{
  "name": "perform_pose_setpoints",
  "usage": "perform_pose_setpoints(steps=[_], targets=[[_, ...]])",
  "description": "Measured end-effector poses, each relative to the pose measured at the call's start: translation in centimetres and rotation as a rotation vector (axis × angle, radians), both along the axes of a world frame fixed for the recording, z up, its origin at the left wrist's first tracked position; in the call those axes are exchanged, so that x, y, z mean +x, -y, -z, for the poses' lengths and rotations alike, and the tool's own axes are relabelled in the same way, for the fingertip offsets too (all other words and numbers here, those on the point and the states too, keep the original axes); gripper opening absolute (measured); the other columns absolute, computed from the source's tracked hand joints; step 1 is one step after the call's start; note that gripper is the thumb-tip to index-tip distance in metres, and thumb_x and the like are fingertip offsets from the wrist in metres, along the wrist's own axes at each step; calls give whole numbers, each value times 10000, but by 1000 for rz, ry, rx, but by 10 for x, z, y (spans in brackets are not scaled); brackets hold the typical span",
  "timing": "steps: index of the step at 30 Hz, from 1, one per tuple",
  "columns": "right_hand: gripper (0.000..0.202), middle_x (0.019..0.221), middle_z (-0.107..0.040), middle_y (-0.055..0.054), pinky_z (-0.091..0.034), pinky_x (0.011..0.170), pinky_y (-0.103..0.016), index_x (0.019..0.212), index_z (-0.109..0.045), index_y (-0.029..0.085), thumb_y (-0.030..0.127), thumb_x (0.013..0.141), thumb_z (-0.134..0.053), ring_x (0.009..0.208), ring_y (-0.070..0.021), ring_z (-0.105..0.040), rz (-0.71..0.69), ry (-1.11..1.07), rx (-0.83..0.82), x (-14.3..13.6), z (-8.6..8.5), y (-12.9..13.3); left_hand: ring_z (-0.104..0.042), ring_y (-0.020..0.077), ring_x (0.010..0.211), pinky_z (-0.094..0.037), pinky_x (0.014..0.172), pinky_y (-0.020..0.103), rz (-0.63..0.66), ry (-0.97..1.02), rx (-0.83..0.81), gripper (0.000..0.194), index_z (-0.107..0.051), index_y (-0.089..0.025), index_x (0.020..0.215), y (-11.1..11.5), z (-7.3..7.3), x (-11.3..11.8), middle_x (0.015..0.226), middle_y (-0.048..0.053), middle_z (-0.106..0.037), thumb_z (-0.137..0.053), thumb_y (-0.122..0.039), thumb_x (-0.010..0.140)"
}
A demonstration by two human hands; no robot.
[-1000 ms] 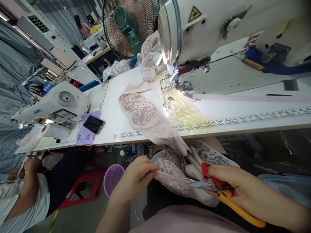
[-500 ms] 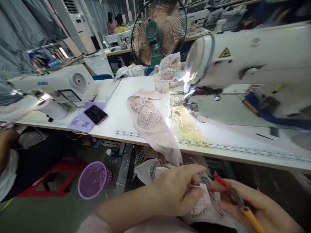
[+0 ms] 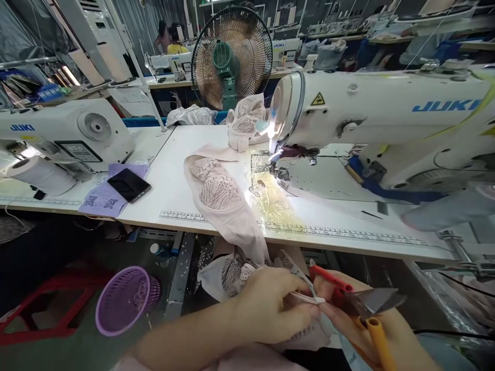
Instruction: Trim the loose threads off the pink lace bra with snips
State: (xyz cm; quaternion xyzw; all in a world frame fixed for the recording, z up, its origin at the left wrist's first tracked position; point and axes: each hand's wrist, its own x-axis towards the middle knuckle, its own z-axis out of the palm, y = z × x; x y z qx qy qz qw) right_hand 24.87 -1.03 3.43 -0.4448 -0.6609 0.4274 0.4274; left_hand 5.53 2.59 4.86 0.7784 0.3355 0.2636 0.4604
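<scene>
My left hand (image 3: 273, 306) and right hand (image 3: 392, 325) meet, pinching a pale strip (image 3: 309, 298) beside a lace bra (image 3: 231, 275); my right also holds scissors (image 3: 373, 300).

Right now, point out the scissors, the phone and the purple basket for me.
Scissors (image 3: 372, 300): head view, on the blades.
Phone (image 3: 129, 185): head view, middle of its dark screen.
Purple basket (image 3: 154, 292): head view, on its outer wall.
</scene>
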Motion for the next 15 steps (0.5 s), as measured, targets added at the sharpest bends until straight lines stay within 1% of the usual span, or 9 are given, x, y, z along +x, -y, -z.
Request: perform_pose_setpoints(steps=[2, 4, 5, 8, 10, 11, 13, 14, 15], targets=[[72, 760, -548, 2, -455, 549, -244, 846, -576, 239, 263, 914, -587, 623, -156, -523, 8, -36, -13, -1, 8, 2, -421, 108, 533, -325, 548, 250, 20, 108, -34, 232, -551, -162, 611, -1, 5, 3, 557, -20, -433, -565, -316, 783], [73, 779, -556, -3, -468, 558, -244, 845, -589, 234, 276, 894, -623, 625, -155, -527, 18, -75, -18, -4, 12, 2, -356, 98, 495, -278, 508, 252, 17, 220, -107, 304, -465, -173, 543, -2, 7, 7, 521, -28, -355, -540, -334, 791], [104, 774, -558, -6, -480, 578, -250, 820, -596, 228, 294, 871, -658, 637, -161, -534, 48, -89, -28, -6, 12, 1, -342, 99, 494, -268, 502, 254, 11, 247, -156, 337, -430, -179, 527, -2, 6, 8, 516, -27, -337, -530, -349, 800], [194, 750, -574, -10, -505, 626, -265, 781, -618, 222, 373, 807, -737, 669, -178, -555, 121, -116, -134, -7, 8, -3, -327, 103, 507, -248, 497, 262, -17, 231, -300, 410, -359, -187, 495, -4, 1, 10, 523, -21, -320, -535, -403, 796], [227, 756, -599, -21, -521, 627, -271, 839, -645, 226, 444, 823, -708, 667, -184, -571, 86, -114, -220, -1, 8, -3, -323, 98, 508, -238, 490, 262, -35, 205, -381, 416, -353, -187, 479, -7, -3, 9, 532, -22, -322, -554, -416, 762], [257, 775, -621, -33, -535, 639, -282, 890, -659, 229, 479, 835, -681, 677, -193, -591, 44, -103, -248, 5, 11, -1, -320, 94, 503, -231, 482, 260, -43, 195, -424, 409, -355, -187, 472, -8, -4, 8, 530, -24, -322, -566, -414, 738], [369, 865, -669, -77, -561, 715, -337, 1016, -671, 228, 546, 829, -653, 753, -239, -641, -28, -56, -263, 18, 23, 7, -316, 89, 490, -216, 464, 252, -64, 168, -527, 374, -372, -187, 468, -12, -4, 7, 521, -31, -320, -575, -393, 704], [458, 969, -680, -105, -560, 773, -374, 1109, -657, 230, 582, 817, -646, 826, -270, -657, 2, -33, -262, 25, 32, 13, -317, 88, 483, -209, 457, 248, -75, 154, -582, 349, -387, -186, 472, -13, -4, 6, 513, -35, -321, -578, -379, 691], [546, 1033, -677, -129, -557, 792, -402, 1169, -642, 221, 619, 796, -645, 867, -296, -658, 32, 12, -247, 32, 42, 20, -317, 85, 474, -201, 450, 244, -86, 141, -631, 325, -403, -184, 481, -15, -2, 4, 504, -40, -321, -583, -368, 679]])
